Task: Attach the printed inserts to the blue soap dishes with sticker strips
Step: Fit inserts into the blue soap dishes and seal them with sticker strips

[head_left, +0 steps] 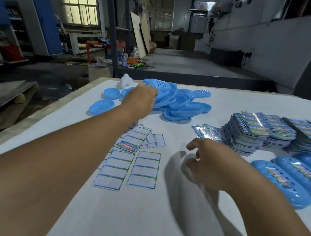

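A: The white table (142, 220) is crowded; the left hand (141, 96) reaches into the heap of blue soap dishes (182, 105) at the far edge; whether its fingers have closed on one I cannot tell.

B: A careless pull could topple that heap; the printed inserts (253, 134) stand stacked at right.

A: The right hand (209, 164) hovers loosely curled, holding nothing; a sweep could scatter the sticker strips (144, 169).

Only print w/ visible text: small insert (126, 146) on sticker sheets (117, 168), red/white Chinese chars, too blurred to read. Nothing else legible.
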{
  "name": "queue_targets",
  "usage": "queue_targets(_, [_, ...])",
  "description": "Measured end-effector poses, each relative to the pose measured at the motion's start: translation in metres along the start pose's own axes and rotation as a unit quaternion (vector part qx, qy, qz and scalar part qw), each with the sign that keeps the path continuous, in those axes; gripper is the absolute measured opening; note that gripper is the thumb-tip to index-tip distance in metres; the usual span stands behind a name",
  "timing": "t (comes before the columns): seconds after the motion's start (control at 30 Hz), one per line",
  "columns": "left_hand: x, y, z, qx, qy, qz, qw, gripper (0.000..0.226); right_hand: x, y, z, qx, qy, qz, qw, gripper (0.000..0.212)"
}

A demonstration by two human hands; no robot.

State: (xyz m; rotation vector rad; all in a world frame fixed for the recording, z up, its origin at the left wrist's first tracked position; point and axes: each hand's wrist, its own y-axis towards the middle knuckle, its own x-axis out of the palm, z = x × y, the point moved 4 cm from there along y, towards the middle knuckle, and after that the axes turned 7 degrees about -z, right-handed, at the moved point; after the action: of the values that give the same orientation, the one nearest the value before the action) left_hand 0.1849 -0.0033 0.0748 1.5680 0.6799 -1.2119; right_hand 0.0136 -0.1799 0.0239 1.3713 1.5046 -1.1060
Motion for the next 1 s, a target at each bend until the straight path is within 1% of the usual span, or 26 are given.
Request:
queue_targets(0.07, [-0.01,-0.01,0.003,0.005,-0.007,0.088,0.996,0.02,-0.004,0.001,0.0,0.001,0.01,0.02,1.0,0.047])
queue_targets(0.1, [-0.014,-0.016,0.005,-0.005,-0.037,0.123,0.992,0.021,-0.005,0.001,-0.001,0.001,0.016,0.035,0.999,0.046])
queue_targets(0.13, [-0.018,-0.023,0.006,-0.024,-0.088,0.14,0.986,0.021,-0.007,0.001,-0.002,0.0,0.019,0.051,0.999,0.046])
queue_targets(0.17, [-0.021,-0.03,0.008,-0.05,-0.159,0.139,0.976,0.022,-0.008,0.001,-0.003,-0.004,0.019,0.064,0.998,0.045])
queue_targets(0.2, [-0.022,-0.036,0.011,-0.079,-0.243,0.12,0.959,0.021,-0.008,0.002,-0.005,-0.011,0.02,0.075,0.997,0.046])
queue_targets(0.23, [-0.022,-0.043,0.015,-0.104,-0.332,0.092,0.933,0.018,-0.008,0.003,-0.006,-0.02,0.025,0.084,0.996,0.048])
queue_targets(0.27, [-0.022,-0.051,0.021,-0.126,-0.416,0.063,0.899,0.015,-0.009,0.003,-0.007,-0.032,0.036,0.091,0.995,0.052])
queue_targets(0.3, [-0.021,-0.061,0.027,-0.149,-0.488,0.039,0.859,0.017,-0.009,0.002,-0.009,-0.047,0.048,0.099,0.993,0.059])
queue_targets(0.37, [-0.015,-0.081,0.038,-0.2,-0.588,-0.008,0.784,0.022,-0.011,-0.001,-0.013,-0.082,0.067,0.109,0.988,0.076])
queue_targets(0.43, [-0.005,-0.101,0.043,-0.245,-0.635,-0.055,0.731,0.017,-0.01,-0.002,-0.016,-0.116,0.085,0.099,0.985,0.086])
queue_targets(0.53, [0.005,-0.122,0.047,-0.277,-0.689,-0.095,0.663,0.02,-0.009,0.0,-0.017,-0.143,0.103,0.073,0.982,0.083])
queue_targets(0.57, [0.006,-0.125,0.046,-0.284,-0.699,-0.101,0.649,0.021,-0.008,0.002,-0.017,-0.151,0.107,0.07,0.98,0.081])
queue_targets(0.6, [0.007,-0.127,0.045,-0.287,-0.703,-0.106,0.642,0.021,-0.008,0.003,-0.017,-0.155,0.108,0.07,0.979,0.079])
queue_targets(0.63, [0.008,-0.129,0.044,-0.284,-0.701,-0.111,0.645,0.02,-0.008,0.004,-0.017,-0.157,0.106,0.07,0.979,0.078])
queue_targets(0.67, [0.008,-0.129,0.042,-0.276,-0.687,-0.115,0.662,0.02,-0.007,0.005,-0.017,-0.155,0.101,0.071,0.98,0.078])
queue_targets(0.7, [0.009,-0.13,0.038,-0.26,-0.65,-0.115,0.704,0.021,-0.007,0.006,-0.017,-0.15,0.096,0.07,0.982,0.078])
queue_targets(0.73, [0.009,-0.13,0.034,-0.236,-0.586,-0.107,0.767,0.024,-0.005,0.007,-0.015,-0.14,0.091,0.067,0.984,0.079])
queue_targets(0.77, [0.007,-0.13,0.029,-0.208,-0.499,-0.085,0.837,0.027,-0.004,0.009,-0.013,-0.125,0.088,0.062,0.986,0.08])
queue_targets(0.8, [0.004,-0.13,0.024,-0.18,-0.398,-0.049,0.898,0.028,-0.002,0.009,-0.011,-0.11,0.087,0.054,0.989,0.081])
queue_targets(0.83, [-0.001,-0.131,0.02,-0.159,-0.298,-0.013,0.941,0.028,-0.001,0.009,-0.01,-0.098,0.087,0.045,0.99,0.082])
queue_targets(0.87, [-0.005,-0.131,0.015,-0.151,-0.216,0.007,0.965,0.028,0.001,0.009,-0.008,-0.09,0.087,0.037,0.991,0.083])
queue_targets(0.9, [-0.005,-0.131,0.009,-0.156,-0.159,0.005,0.975,0.029,0.002,0.009,-0.007,-0.085,0.084,0.03,0.992,0.083])
queue_targets(1.0, [0.004,-0.132,-0.008,-0.192,-0.052,-0.084,0.976,0.047,0.003,0.009,-0.007,-0.073,0.056,0.022,0.995,0.076])
